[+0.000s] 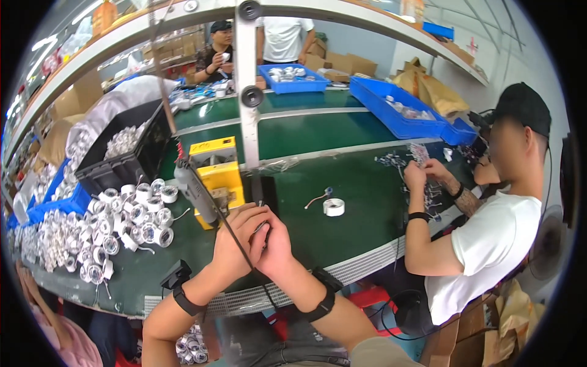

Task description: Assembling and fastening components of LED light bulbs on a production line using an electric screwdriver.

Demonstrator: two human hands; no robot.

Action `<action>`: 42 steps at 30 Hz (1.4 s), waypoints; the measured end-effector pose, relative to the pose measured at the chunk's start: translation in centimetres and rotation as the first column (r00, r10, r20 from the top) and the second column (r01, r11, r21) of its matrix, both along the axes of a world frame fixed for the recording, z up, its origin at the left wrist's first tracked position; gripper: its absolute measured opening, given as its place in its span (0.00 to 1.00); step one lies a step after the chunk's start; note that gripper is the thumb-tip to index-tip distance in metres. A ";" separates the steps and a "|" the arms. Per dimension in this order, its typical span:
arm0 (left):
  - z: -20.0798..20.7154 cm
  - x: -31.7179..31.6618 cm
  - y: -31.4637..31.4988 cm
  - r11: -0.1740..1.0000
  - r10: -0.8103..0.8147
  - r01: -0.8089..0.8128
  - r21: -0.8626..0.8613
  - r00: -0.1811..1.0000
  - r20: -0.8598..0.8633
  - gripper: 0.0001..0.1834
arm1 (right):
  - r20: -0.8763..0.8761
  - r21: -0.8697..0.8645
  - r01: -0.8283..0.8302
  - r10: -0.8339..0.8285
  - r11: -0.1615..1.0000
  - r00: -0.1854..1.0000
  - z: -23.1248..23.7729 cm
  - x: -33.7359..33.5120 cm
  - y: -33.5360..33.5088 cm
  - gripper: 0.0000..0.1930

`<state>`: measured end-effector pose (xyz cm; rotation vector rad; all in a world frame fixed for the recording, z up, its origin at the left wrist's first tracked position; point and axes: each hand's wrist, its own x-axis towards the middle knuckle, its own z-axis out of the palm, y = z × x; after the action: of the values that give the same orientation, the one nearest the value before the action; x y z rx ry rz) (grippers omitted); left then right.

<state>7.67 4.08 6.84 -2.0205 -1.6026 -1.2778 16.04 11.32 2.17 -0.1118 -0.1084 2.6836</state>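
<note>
My left hand [233, 241] and my right hand [276, 244] are pressed together above the near edge of the green bench. Their fingers curl round a small dark object [262, 235], mostly hidden, whose kind I cannot make out. A grey electric screwdriver [197, 188] hangs just beyond my left hand, its cord crossing in front of my hands. Behind it stands a yellow box-shaped device [218, 174]. To the right, a white round housing [334, 208] lies on the bench, with a small wired part [328, 191] beside it.
Many white round housings [137, 214] are heaped at the left, beside a black crate [131, 147] of small white parts. Blue trays [391, 116] stand farther back. A white post [247, 92] rises mid-bench. At the right, a co-worker [489, 226] handles wired parts; others are behind.
</note>
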 end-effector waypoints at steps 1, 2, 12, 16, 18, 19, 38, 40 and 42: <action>-0.1 0.1 0.9 1.000 -0.017 0.017 0.002 1.000 -0.003 0.14 | 0.100 -0.020 0.151 -0.148 0.988 0.984 2.0 0.0 -0.5 0.11; -0.2 0.3 1.7 0.999 -0.014 0.015 -0.032 1.000 0.013 0.17 | 0.202 -0.025 0.299 -0.288 0.954 0.936 3.1 0.1 -0.6 0.13; -1.1 3.7 7.5 0.966 -0.150 0.204 -0.160 0.943 0.297 0.30 | 0.135 -0.092 0.459 -0.446 0.883 0.885 0.3 4.2 7.1 0.15; -2.2 2.9 6.2 0.966 -0.117 0.176 -0.190 0.952 0.282 0.27 | 0.152 -0.110 0.594 -0.577 0.797 0.803 -0.3 7.1 13.5 0.15; -2.9 2.0 4.9 0.940 -0.112 0.199 -0.277 0.947 0.300 0.25 | 0.277 0.026 0.656 -0.636 0.754 0.720 -2.0 9.8 19.7 0.14; -3.5 1.3 4.0 0.944 -0.084 0.170 -0.281 0.952 0.295 0.23 | 0.407 0.085 0.751 -0.711 0.655 0.574 -0.3 10.0 21.0 0.13; -7.2 -0.4 0.4 0.923 -0.078 0.134 -0.360 0.983 0.166 0.20 | -0.153 0.495 -0.862 -0.988 -0.107 0.035 -2.8 11.8 22.1 0.35; -7.2 -0.3 0.5 0.925 -0.078 0.172 -0.338 0.959 0.273 0.22 | 0.017 0.537 -0.844 -1.000 0.018 -0.010 -0.9 10.3 19.8 0.31; -7.7 -0.5 0.9 0.927 -0.079 0.183 -0.328 0.949 0.305 0.25 | -0.088 0.703 -0.684 -0.979 -0.194 0.186 -0.6 9.0 17.3 0.25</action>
<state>7.18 5.02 -0.90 -2.2700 -1.9803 -1.4774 25.08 28.61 1.57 -1.0946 -2.1701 0.3844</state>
